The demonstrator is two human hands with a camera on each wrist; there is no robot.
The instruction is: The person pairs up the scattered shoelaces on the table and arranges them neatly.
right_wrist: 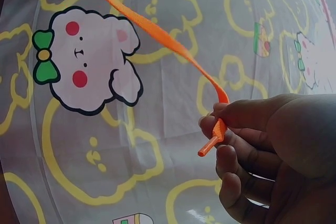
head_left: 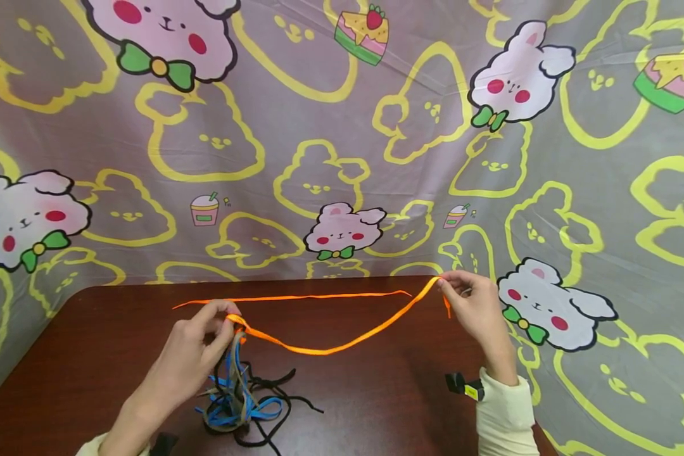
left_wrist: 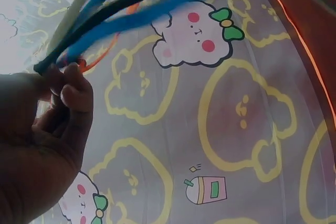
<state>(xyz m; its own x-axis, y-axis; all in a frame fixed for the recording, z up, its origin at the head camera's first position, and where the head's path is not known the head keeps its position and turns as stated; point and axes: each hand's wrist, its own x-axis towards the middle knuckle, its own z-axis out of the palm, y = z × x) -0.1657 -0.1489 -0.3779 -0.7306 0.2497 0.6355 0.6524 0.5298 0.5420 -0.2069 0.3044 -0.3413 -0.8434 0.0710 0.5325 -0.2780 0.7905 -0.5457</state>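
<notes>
An orange shoelace [head_left: 325, 352] sags in a curve between the two hands. My right hand [head_left: 475, 307] pinches it between thumb and fingertips near one end, and the orange tip [right_wrist: 209, 146] pokes out below the fingers in the right wrist view. At the other side, my left hand [head_left: 190, 348] pinches the orange lace together with a bundle of shoelaces. Blue, grey and black laces [head_left: 236, 399] hang from this grip down to the table in a tangle. The left wrist view shows a blue lace [left_wrist: 113, 29] leading away from the fingertips; the fingers hide where the laces join.
Another orange lace [head_left: 308, 297] lies nearly straight across the back of the dark brown table [head_left: 376, 399]. Behind the table hangs a grey patterned cloth [head_left: 251, 126]. A black strap piece with a yellow label [head_left: 472, 391] is at the right wrist.
</notes>
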